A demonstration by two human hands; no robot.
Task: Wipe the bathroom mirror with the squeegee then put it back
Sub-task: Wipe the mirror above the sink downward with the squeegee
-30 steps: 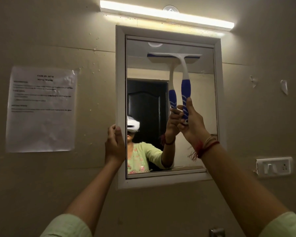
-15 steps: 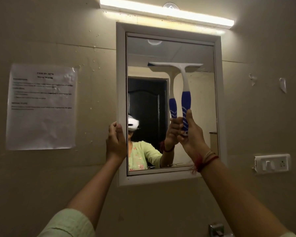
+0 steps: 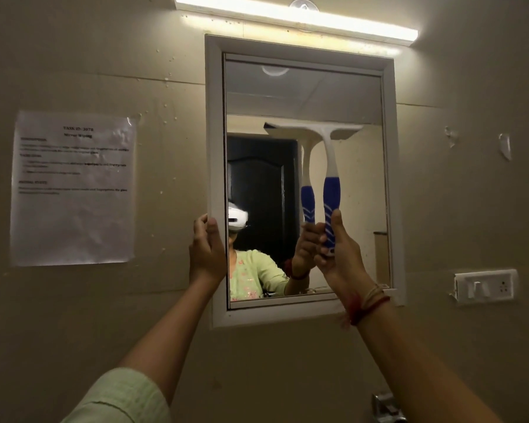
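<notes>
A white-framed mirror (image 3: 391, 178) hangs on the beige wall under a lit tube light. My right hand (image 3: 338, 254) grips the blue lower handle of a white squeegee (image 3: 330, 166). The squeegee stands upright with its blade across the glass a little above mid-height, on the right half. My left hand (image 3: 206, 251) clasps the mirror's left frame edge near its lower part. The glass reflects the squeegee, both hands, a person in a light green top and a dark door.
A printed paper sheet (image 3: 74, 187) is taped to the wall left of the mirror. A white switch and socket plate (image 3: 484, 286) sits at the right. A metal tap fitting (image 3: 387, 406) shows at the bottom edge. The tube light (image 3: 297, 18) runs above the mirror.
The squeegee blade has slid down the glass from near the top to about mid-height, with my right hand lowering too. My left hand has stayed on the frame.
</notes>
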